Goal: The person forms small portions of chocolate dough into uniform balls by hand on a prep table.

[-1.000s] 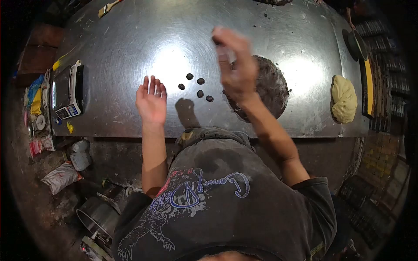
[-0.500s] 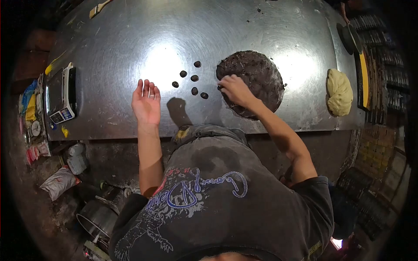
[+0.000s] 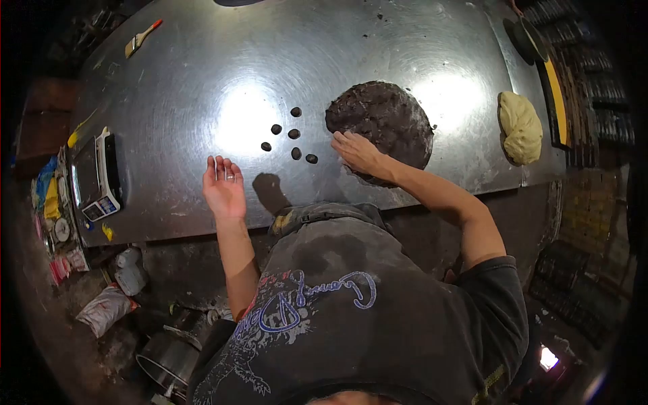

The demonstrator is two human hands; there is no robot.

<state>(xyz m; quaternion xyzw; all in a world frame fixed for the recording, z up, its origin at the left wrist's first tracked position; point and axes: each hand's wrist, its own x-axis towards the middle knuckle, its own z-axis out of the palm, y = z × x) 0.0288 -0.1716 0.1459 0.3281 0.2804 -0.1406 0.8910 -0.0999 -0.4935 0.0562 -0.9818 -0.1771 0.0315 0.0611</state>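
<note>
A wide round slab of dark paste [image 3: 388,111] lies on the metal table. My right hand [image 3: 358,153] rests over its lower-left edge, fingers bent and pinched together on the dark paste; the fingertips are partly hidden. To the left of the slab sit several small dark balls [image 3: 293,134], loosely grouped. My left hand [image 3: 225,190] is palm up above the table's near side, fingers slightly curled and apart, with a ring on one finger. Nothing lies in its palm.
On the left of the metal table [image 3: 182,135] stands a digital scale [image 3: 102,179], with a brush [image 3: 142,38] beyond it. A lump of pale yellow dough [image 3: 520,128] lies at the right. Below the table are a metal pot [image 3: 169,358] and a sack [image 3: 106,310].
The view has shifted and tilted slightly, so the table things sit a little differently. My right hand stays at the slab's left edge, and my left hand remains palm up.
</note>
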